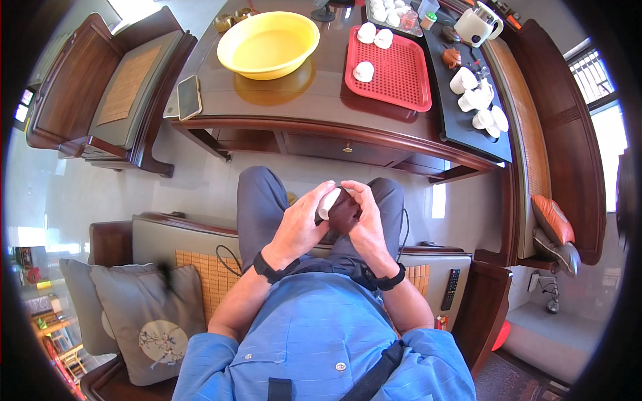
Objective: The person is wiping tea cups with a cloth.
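Above my lap, my left hand [301, 218] is closed around a small white cup [328, 203], which lies tilted between my two hands. My right hand [368, 215] grips a dark brown cloth [344, 213] pressed against the cup's side. Part of the cup is hidden by fingers and cloth. On the table beyond, a red perforated tray [424, 75] bears several white cups, one of them a cup [363, 72] near the tray's left side. A yellow plastic basin [268, 45] stands to the left of the tray.
A smartphone [189, 97] lies at the table's left corner. On the right, a black tea tray [454, 118] holds white teaware, a clay teapot [452, 58] and a white electric kettle [476, 25]. A metal tray [371, 17] with cups stands at the back. The wooden table edge [321, 128] runs before my knees.
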Action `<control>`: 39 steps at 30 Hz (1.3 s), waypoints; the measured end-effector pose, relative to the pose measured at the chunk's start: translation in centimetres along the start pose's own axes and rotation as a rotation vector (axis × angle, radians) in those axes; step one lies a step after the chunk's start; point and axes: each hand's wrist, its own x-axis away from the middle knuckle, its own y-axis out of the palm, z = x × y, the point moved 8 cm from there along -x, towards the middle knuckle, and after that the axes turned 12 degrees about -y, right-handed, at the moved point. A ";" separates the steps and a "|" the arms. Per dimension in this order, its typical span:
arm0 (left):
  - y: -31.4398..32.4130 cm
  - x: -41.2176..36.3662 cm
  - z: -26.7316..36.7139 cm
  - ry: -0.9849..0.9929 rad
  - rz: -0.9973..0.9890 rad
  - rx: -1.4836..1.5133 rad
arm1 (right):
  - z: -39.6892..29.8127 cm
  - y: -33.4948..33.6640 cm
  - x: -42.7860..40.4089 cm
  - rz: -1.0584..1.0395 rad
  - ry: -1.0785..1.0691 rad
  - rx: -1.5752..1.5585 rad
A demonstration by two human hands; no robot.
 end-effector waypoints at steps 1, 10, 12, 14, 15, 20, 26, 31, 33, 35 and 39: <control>0.1 0.0 0.1 0.006 0.002 -0.040 | -0.4 0.0 0.0 0.007 -0.051 0.089; 0.8 0.2 0.7 0.101 -0.032 -0.027 | 1.5 -1.0 0.2 0.230 0.073 -0.241; 0.9 0.3 -0.4 -0.072 -0.021 0.108 | 1.1 -1.1 0.3 0.229 0.043 -0.186; 1.2 0.2 -1.4 -0.133 -0.042 0.152 | 0.8 -1.3 0.5 0.227 0.013 -0.130; 1.3 0.1 -2.1 -0.196 -0.062 0.194 | 0.7 -1.2 0.6 0.204 0.003 -0.107; 1.4 0.3 -4.4 -0.377 -0.093 0.460 | 0.4 -0.6 0.9 0.165 0.002 -0.135; 0.6 0.0 0.7 0.044 -0.045 -0.010 | 2.7 -2.3 -0.1 0.163 0.078 -0.300; 0.4 -0.3 0.4 0.092 -0.028 -0.042 | 2.7 -1.0 -0.5 0.086 0.228 -0.317; 0.0 -0.4 -0.8 0.043 0.022 0.009 | 0.8 0.3 -0.9 0.065 0.157 -0.243; 0.0 -0.4 -0.8 0.022 0.051 0.009 | 0.5 0.3 -0.6 -0.036 0.034 -0.005; 0.1 0.3 -1.3 0.057 0.061 -0.019 | 0.9 0.2 0.3 -0.043 -0.105 0.176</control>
